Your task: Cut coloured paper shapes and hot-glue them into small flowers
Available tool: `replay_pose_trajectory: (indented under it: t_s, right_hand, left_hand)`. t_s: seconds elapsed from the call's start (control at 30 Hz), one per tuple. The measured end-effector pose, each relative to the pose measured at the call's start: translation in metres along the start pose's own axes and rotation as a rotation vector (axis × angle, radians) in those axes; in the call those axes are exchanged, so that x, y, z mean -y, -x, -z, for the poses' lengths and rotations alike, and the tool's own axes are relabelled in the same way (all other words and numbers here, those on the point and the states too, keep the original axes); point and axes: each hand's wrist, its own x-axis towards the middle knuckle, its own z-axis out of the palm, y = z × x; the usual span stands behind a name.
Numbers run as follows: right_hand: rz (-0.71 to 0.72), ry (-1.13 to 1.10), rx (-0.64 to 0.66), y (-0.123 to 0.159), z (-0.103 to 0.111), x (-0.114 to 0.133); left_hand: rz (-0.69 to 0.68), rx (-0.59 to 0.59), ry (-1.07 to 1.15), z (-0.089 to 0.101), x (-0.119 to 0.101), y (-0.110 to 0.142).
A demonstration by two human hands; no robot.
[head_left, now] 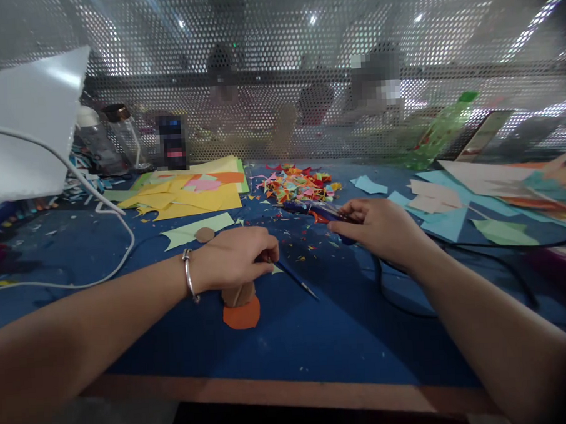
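Perforated mesh (275, 25) is standing behind a blue table (317, 348) as I'm watching through the head view. My left hand (235, 255) is bending its fingers into a narrow curl beside a slim blue brush (298, 280); I cannot tell whether it is gripping anything. Below that hand, a brown piece (238, 295) is overlapping an orange disc (242, 316). My right hand (377, 230) is holding a dark blue tool (311, 207), which is pointing left just before the paper scraps (300, 185).

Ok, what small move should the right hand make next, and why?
I'd probably draw the blue tool back a little with the right hand: its front end lies close to the loose paper scraps and could catch them, while the brown piece by the orange paper disc sits nearer the body, beneath the left hand.
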Motion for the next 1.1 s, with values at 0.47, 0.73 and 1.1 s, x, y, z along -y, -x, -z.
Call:
replay_pose_trajectory:
  t_s: [0.47,0.73,1.1]
  right_hand:
    - [0.022,0.054,0.048,0.000,-0.001,0.002]
    - [0.064,0.136,0.171,0.004,-0.009,0.008]
    - [0.164,0.206,0.199,0.005,-0.009,-0.001]
  left_hand:
    - [-0.010,-0.088,-0.020,0.026,-0.006,-0.003]
    - [0.100,-0.381,-0.132,0.067,0.030,-0.090]
    - [0.208,-0.131,-0.183,0.071,0.069,-0.043]
